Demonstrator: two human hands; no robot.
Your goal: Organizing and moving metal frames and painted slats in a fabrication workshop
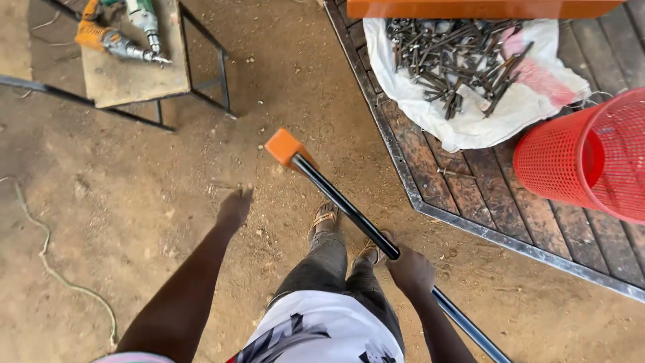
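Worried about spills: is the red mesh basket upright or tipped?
Tipped: the red mesh basket lies on its side on the wooden platform, its mouth facing sideways.

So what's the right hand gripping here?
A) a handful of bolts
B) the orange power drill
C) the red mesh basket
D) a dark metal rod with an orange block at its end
D: the right hand is closed around the dark metal rod, while the left hand is held out open with nothing in it.

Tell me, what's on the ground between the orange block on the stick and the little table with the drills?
Nothing but bare dirt floor between the orange block and the little table, going by the head view; only tiny pebbles and scuffs show there.
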